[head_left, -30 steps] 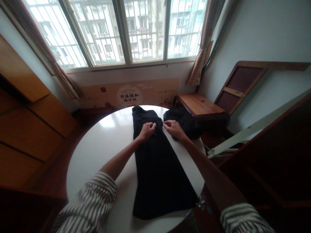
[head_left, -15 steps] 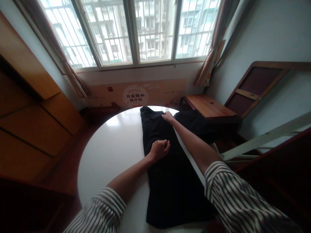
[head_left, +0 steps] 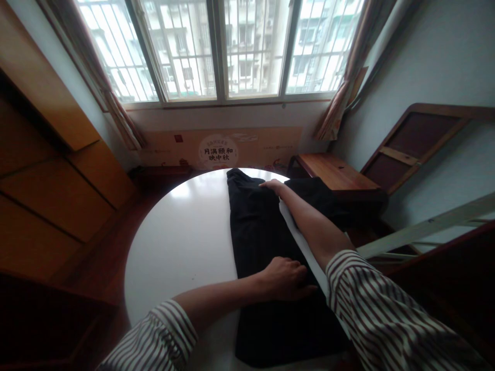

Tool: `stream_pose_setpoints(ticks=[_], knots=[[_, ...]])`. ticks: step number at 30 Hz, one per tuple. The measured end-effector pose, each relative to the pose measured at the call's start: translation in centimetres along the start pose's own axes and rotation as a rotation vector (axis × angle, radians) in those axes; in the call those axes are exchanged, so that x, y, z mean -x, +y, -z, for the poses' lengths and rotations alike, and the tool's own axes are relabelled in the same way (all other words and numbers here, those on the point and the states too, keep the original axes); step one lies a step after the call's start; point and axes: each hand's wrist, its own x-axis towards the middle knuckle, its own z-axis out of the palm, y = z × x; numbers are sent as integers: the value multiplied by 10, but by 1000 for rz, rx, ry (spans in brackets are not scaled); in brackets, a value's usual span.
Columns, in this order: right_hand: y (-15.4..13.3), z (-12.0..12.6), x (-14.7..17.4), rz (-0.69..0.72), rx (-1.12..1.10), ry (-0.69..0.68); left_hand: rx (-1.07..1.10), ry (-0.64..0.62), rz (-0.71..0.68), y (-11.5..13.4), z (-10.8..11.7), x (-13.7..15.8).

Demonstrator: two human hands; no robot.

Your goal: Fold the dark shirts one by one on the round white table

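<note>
A black garment (head_left: 255, 226) lies long and flat over the right part of the round white table (head_left: 174, 242). Its folded far end rests by the table's far edge, and another dark part of cloth extends off to the right, past my right hand. My right hand (head_left: 274, 186) is closed on the garment's upper right edge, thumb pointing left. Nearer to me, my left hand (head_left: 286, 278) lies palm down on the black cloth, with its fingers apart. The garment's exact kind is hard to tell in the dark folds.
A low wooden table (head_left: 336, 172) stands beyond on the right, with a wood-framed panel (head_left: 410, 144) leaning by the wall. Wooden cabinets (head_left: 46, 206) line the left side. A printed banner (head_left: 162, 149) hangs below the barred window (head_left: 247, 51).
My left hand has moved nearer to me and to the right along the cloth, its fingers spreading from a loose fist. My right hand stays at the garment's upper edge.
</note>
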Motion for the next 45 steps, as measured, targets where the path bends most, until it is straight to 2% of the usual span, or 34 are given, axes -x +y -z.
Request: stream_pose_setpoints(ticks=[7,11,18,22,26,32,37,41,45], knots=[[-9,-2,-15,64,-167,-88,-79,30,-137,3,-12,3],[-3,0,-22,-1,-184,-107,-98,46,-162,5,-14,2],[-4,-5,-36,-21,-187,-38,-125,66,-153,8,-16,1],[-16,-17,-45,27,-187,-52,-114,34,-174,8,-14,-2],[-24,-24,-51,97,-191,-10,-122,39,-178,8,-13,-3],[-14,-4,-46,-13,12,43,-102,23,-154,9,-12,-1],[-11,13,-37,-126,233,-58,-84,11,-142,9,-12,0],[-15,12,-27,-91,328,-95,-86,35,-149,8,-15,0],[-10,9,-11,4,377,-44,-95,43,-149,8,-16,1]])
